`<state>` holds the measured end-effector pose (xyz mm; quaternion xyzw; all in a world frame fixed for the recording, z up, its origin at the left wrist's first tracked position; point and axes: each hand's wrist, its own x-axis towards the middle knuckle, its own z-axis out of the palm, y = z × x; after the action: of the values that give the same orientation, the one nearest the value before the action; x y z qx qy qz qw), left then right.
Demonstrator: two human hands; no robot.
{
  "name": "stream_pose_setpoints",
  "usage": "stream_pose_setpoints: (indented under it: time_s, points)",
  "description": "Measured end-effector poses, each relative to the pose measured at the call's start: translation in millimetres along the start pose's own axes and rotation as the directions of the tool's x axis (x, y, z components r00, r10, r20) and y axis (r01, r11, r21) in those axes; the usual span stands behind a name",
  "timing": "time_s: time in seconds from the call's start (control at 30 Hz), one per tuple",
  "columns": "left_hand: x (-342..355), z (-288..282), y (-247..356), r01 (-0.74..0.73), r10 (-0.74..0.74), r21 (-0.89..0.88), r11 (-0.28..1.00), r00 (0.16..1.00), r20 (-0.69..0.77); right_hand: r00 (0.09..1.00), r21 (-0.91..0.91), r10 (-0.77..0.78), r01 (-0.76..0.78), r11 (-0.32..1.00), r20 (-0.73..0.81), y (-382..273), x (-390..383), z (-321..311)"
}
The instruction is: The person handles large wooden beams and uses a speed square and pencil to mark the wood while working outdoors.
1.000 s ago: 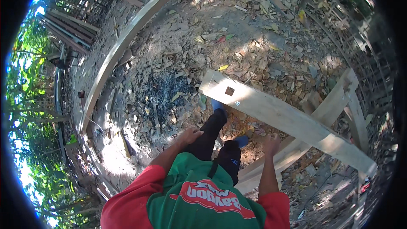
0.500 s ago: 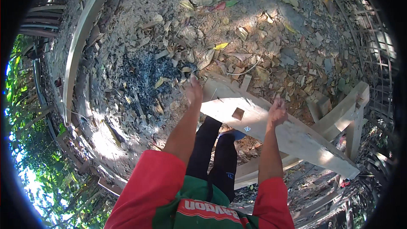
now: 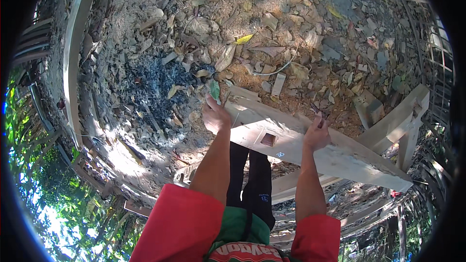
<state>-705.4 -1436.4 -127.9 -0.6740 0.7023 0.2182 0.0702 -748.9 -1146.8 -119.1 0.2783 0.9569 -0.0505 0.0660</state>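
A pale, thick wooden plank (image 3: 335, 157) lies slantwise before me, from the middle of the view down to the lower right. A square hole (image 3: 268, 139) is cut through it, and a small blue mark sits beside the hole. My left hand (image 3: 216, 117) is closed at the plank's left end; part of its grip is hidden. Over the plank's far edge, my right hand (image 3: 317, 135) has its fingers pinched together. Something small and dark shows at those fingertips, too unclear to name.
A wooden trestle (image 3: 400, 128) stands under the plank's right end. Dry leaves, wood chips and sawdust cover the ground, with a dark ash patch (image 3: 158, 85) left of the plank. A long curved-looking beam (image 3: 72, 53) runs along the far left. A small wood offcut (image 3: 278, 84) lies beyond the plank.
The view has shifted, so the ground appears further up and left. My left hand sits slightly lower and further left in view, with its back more visible. The plank stays on the trestle.
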Motion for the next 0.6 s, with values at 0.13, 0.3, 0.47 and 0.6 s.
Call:
stream_pose_setpoints:
  time_s: [0.13,0.3,0.47,0.6]
  points:
    - [-2.2,2.3,11.1,-0.005,0.004,0.017,1.000,0.999,0.046,1.000,-0.080,0.018,-0.018,0.997,0.001,1.7,0.8,7.6]
    - [4.2,0.0,4.9,0.043,-0.043,0.014,0.999,0.999,0.031,0.999,-0.056,0.017,-0.016,0.998,0.030,-1.3,-1.9,3.4]
    - [-7.8,-11.3,5.9,0.049,-0.049,0.001,0.999,0.998,0.036,0.997,-0.028,0.026,-0.024,0.999,0.069,6.1,-3.1,-1.0]
    - [-13.4,-19.7,10.7,0.039,-0.038,-0.013,0.999,0.999,0.039,0.999,-0.013,0.007,-0.006,1.000,0.051,7.2,-1.3,-6.5]
